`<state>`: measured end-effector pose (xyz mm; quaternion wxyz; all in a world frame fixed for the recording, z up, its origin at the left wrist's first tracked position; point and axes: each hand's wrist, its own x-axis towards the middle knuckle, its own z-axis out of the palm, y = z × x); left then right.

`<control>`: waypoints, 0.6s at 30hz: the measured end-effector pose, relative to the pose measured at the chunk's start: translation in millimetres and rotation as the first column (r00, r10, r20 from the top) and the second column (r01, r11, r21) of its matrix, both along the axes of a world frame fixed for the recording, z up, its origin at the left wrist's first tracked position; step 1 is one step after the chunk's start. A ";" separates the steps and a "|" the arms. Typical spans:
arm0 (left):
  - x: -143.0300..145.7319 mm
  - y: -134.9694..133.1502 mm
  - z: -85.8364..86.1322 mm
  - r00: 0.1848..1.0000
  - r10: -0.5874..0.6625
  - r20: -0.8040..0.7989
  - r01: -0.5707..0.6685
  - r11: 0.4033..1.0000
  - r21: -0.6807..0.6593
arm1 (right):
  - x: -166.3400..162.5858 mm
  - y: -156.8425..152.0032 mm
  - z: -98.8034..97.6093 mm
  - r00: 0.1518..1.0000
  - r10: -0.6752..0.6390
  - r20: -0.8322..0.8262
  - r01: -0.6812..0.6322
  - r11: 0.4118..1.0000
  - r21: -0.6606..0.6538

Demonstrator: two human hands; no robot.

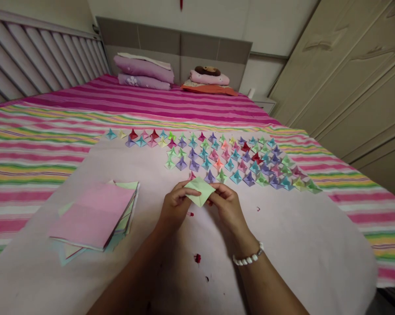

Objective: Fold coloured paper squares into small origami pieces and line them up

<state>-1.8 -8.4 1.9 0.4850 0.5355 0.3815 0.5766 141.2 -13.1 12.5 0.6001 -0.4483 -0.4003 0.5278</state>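
Both of my hands pinch a pale green folded paper (200, 191) just above a white board (282, 245) laid on the bed. My left hand (175, 204) grips its left edge, fingers closed. My right hand (226, 202) grips its right edge, also closed; a white bead bracelet (248, 259) circles that wrist. Beyond the paper lie several rows of small folded paper stars (217, 159) in many colours. To the left sits a stack of coloured paper sheets (95, 214), pink on top.
A striped pink, green and yellow bedsheet (36, 144) covers the bed. Pillows (143, 70) and a soft toy (208, 74) rest by the headboard. A wardrobe (354, 78) stands at right. Small red scraps (197, 258) dot the board near my arms.
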 end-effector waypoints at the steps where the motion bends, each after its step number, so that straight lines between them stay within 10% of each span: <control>1: -0.6 -0.3 0.6 1.000 -0.003 -0.002 0.003 1.000 0.002 | 0.4 0.1 -0.6 1.000 0.006 -0.002 -0.006 1.000 0.005; 18: -0.5 1.3 -4.9 0.987 0.109 -0.116 -0.118 0.991 -0.067 | 2.5 -4.2 2.9 0.986 0.156 -0.054 -0.156 0.988 -0.001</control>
